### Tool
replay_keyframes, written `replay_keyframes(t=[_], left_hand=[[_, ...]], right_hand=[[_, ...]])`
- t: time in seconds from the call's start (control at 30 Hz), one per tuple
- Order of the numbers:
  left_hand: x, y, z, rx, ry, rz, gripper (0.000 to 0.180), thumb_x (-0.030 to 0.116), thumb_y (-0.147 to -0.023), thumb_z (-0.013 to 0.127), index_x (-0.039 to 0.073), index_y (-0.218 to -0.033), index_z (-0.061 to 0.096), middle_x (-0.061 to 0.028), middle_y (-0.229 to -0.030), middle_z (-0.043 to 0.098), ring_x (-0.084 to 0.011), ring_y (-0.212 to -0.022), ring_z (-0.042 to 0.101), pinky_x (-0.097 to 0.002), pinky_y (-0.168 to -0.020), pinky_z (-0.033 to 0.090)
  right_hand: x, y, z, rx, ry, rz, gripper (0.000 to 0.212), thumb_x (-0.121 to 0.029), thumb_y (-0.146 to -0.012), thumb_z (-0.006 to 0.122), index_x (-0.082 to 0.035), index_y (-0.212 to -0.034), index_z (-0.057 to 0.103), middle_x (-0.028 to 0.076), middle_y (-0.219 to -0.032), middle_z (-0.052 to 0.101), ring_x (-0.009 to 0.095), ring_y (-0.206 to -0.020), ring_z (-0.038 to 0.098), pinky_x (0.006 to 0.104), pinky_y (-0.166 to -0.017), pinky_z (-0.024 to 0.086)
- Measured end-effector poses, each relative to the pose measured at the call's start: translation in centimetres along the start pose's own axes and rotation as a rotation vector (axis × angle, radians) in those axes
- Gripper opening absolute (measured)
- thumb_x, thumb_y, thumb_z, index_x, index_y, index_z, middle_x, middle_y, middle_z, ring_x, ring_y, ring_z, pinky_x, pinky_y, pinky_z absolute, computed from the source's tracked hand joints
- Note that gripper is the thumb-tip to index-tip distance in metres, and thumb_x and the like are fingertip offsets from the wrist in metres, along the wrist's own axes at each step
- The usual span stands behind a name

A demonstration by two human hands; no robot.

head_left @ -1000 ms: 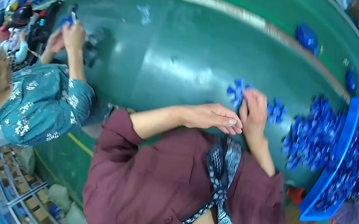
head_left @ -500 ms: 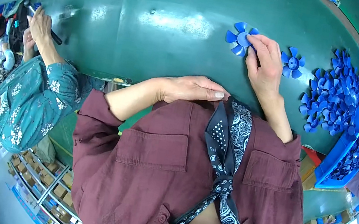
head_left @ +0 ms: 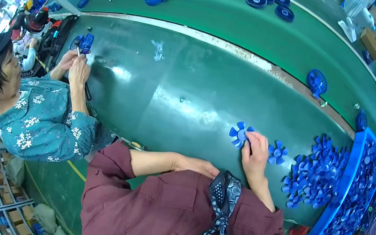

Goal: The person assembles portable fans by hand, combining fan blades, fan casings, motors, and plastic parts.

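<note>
My right hand (head_left: 256, 158) has its thumb and fingers pinched on the edge of a blue plastic fan blade (head_left: 240, 133), which lies on the green tabletop (head_left: 193, 83). A second fan blade (head_left: 277, 153) rests just right of that hand, apart from it. Farther right spreads a loose pile of the same blue fan blades (head_left: 316, 171). My left hand (head_left: 195, 165) lies flat along the near table edge, close to my body, holding nothing visible. Its fingers are stretched out, and their tips are partly hidden by the dark patterned scarf (head_left: 222, 195).
A blue bin (head_left: 356, 160) full of small blue parts stands at the right. Behind a worn ledge (head_left: 257, 62), a green belt (head_left: 192, 1) carries blue round fan guards (head_left: 256, 0). At left, a co-worker's hands (head_left: 78, 69) hold a tool at a blue part (head_left: 86, 43).
The view has tilted up and turned, bringing the far belt and its blue parts into sight. My right hand stays on the same fan blade; my left hand still rests at the edge.
</note>
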State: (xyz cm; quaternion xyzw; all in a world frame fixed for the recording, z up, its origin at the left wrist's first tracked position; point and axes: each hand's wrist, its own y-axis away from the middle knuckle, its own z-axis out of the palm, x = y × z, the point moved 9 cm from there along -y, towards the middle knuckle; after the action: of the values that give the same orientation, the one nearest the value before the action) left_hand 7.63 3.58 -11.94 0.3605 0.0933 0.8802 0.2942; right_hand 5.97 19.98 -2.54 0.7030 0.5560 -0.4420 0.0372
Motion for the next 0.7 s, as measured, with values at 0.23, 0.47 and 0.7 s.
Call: replay_keyframes(t=[0.23, 0.47, 0.7], left_hand=[[-0.4, -0.6, -0.5, -0.046, 0.026, 0.067, 0.014, 0.008, -0.098, 0.051, 0.005, -0.109, 0.058, 0.0040, -0.101, 0.058, -0.0064, -0.095, 0.052, -0.0236, -0.087, 0.042], [0.0, -0.8, -0.4, -0.027, -0.022, 0.008, 0.015, 0.010, -0.099, 0.050, 0.004, -0.110, 0.058, 0.0037, -0.098, 0.057, -0.0082, -0.097, 0.051, -0.0247, -0.088, 0.040], [5.7, 0.4, 1.2, 0.013, -0.332, 0.082, 0.014, 0.012, -0.096, 0.052, 0.002, -0.091, 0.059, 0.0028, -0.086, 0.059, -0.0052, -0.082, 0.051, -0.0241, -0.075, 0.043]], right_hand=[[-0.1, -0.5, 0.0, 0.024, 0.001, -0.021, 0.024, 0.007, -0.077, 0.062, 0.000, -0.100, 0.065, 0.014, -0.097, 0.061, 0.032, -0.090, 0.059, 0.0387, -0.077, 0.049], [0.4, -0.1, -0.3, 0.043, 0.013, 0.000, 0.025, 0.007, -0.077, 0.062, 0.000, -0.100, 0.065, 0.015, -0.098, 0.061, 0.032, -0.090, 0.059, 0.0385, -0.076, 0.049], [0.2, -0.1, 0.2, -0.058, 0.019, -0.031, 0.029, 0.004, -0.077, 0.063, -0.003, -0.105, 0.063, 0.013, -0.099, 0.060, 0.033, -0.092, 0.059, 0.0394, -0.076, 0.050]])
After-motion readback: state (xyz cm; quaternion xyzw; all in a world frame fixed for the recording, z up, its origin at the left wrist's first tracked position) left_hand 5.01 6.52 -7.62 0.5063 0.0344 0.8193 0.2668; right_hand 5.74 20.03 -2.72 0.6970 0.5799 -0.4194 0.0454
